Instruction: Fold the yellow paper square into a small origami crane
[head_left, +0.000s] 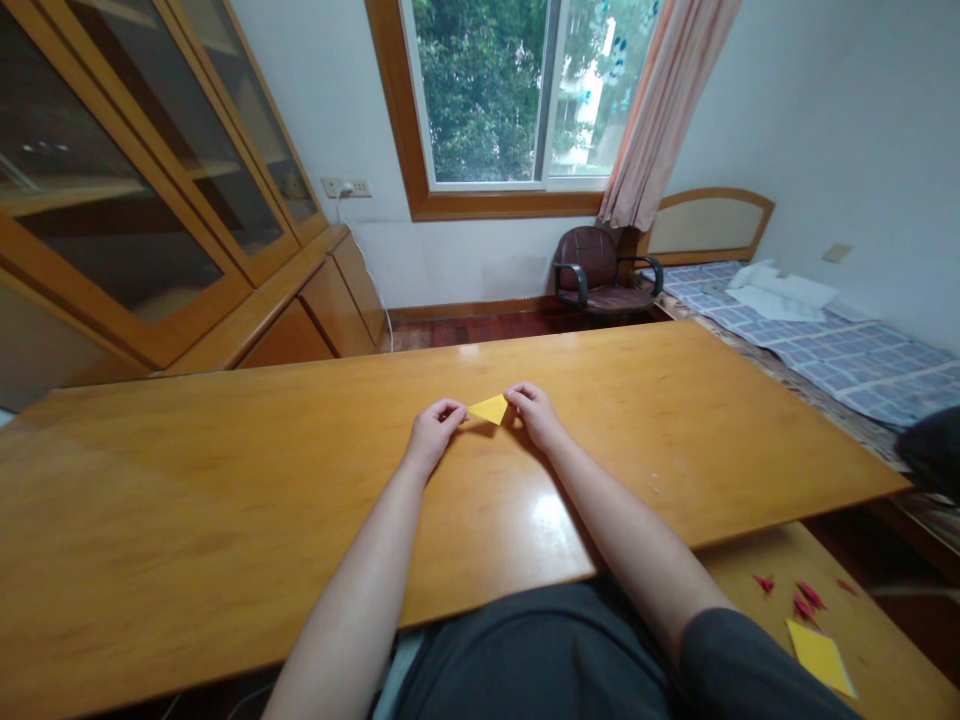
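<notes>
A small folded piece of yellow paper (490,409) is stretched between my two hands, just over the wooden table (225,500). My left hand (435,432) pinches its pointed left end between thumb and fingertips. At the other end, my right hand (532,412) grips the wider right corner in the same way. The paper looks like a slim triangle with one corner pointing down toward me. Its finer creases are too small to make out.
At the lower right, a side surface (750,560) holds several small red folded-paper pieces (810,597) and a stack of yellow paper (821,657). Beyond the table stand a brown armchair (592,265) and a bed (780,330). A glass-doored cabinet (247,270) lines the left.
</notes>
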